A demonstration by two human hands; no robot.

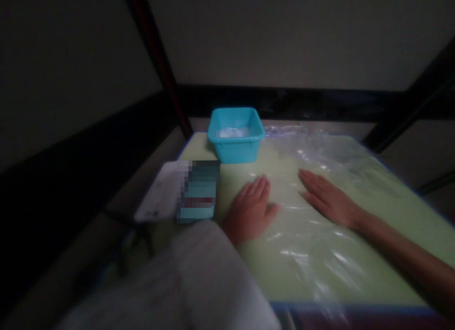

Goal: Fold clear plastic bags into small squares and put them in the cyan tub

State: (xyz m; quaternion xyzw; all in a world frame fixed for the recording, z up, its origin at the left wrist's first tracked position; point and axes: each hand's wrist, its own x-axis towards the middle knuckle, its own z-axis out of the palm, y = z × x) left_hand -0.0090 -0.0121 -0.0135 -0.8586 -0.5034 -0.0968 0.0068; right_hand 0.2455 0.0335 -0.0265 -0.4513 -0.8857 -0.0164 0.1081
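Sheet of clear, glossy, wrinkled plastic [302, 245] is lying across a yellow-green desk with a blue edge [412, 235], extending from the far right area to the near edge. The left hand [250, 214] is positioning itself palm down at the left side of the sheet; its grip is standing apart, the thumb spreading away from the extended fingers. The right hand [329, 200] is resting flat over the sheet, fingers lying close to one another and pointing toward the left hand, its thumb standing apart. Blur is obscuring the exact contact of the left palm.

A turquoise, rectangular, open-topped basin [237, 151] is standing upright beyond the left hand, holding whitish material [233, 132] at its bottom. A dark teal, pixelated rectangular item [199, 192] is lying left of the left hand, adjoining a white, flat, round-cornered item [159, 190]. A pale grey, blurred covering [213, 278] is hiding the left forearm.
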